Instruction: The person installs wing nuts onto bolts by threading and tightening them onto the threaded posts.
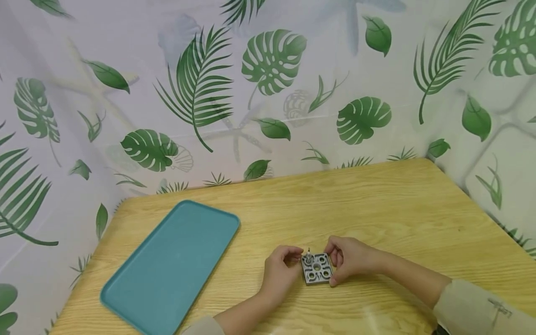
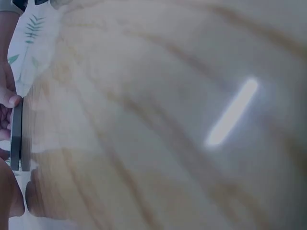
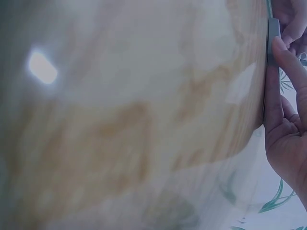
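A square grey metal plate with several round holes and raised ribs lies near the table's front, its face up. A small metal piece with a thin upright stem stands at its far left corner. My right hand grips the plate's right side, thumb at the near corner and fingers at the far one. At the left edge, by the stemmed piece, my left hand has curled fingers; whether they pinch anything is unclear. Edge-on, the plate also appears in the left wrist view, and my right hand in the right wrist view.
A flat teal tray with a raised rim lies on the left of the wooden table. Behind and at both sides hangs a white cloth printed with green leaves, meeting the table's edges.
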The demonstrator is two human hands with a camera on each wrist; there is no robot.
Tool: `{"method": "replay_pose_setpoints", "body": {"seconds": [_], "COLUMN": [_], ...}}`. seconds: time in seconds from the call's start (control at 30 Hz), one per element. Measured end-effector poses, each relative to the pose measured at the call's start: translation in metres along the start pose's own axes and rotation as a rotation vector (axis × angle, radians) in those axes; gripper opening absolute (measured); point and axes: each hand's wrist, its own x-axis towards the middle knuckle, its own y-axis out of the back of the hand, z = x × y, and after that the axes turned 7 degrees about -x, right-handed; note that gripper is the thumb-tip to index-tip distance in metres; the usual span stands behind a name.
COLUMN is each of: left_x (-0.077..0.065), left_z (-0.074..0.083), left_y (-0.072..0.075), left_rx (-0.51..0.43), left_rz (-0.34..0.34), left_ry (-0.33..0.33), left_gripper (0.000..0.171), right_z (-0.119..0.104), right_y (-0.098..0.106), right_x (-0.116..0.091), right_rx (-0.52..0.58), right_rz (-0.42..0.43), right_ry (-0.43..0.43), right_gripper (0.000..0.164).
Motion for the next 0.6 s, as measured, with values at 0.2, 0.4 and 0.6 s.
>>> {"method": "replay_pose_setpoints", "body": {"seconds": [0.2,0.4,0.6], "left_x": [-0.0044,-0.0029,0.0014], "left_z": [0.0043,0.0023,-0.0016], "left_y": [-0.0055,-0.0078,-0.0009], "left_rx": [-0.056,-0.096,-0.079], "left_rz": [0.011,0.018,-0.032], "left_ry": [0.092,0.08,0.033], "left_gripper": [0.026,0.02,0.012], "right_z": [-0.0027,-0.0032,-0.0021], "right_y": [0.001,0.0014,0.0019], "right_x": [-0.0002,-0.0008,-0.0002], "right_rx": [0.0,0.0,-0.014], "right_rz": [-0.013,-0.02,-0.019], "right_ry": [-0.01,-0.015,-0.013], "right_gripper": [0.056,0.056,0.057]}}
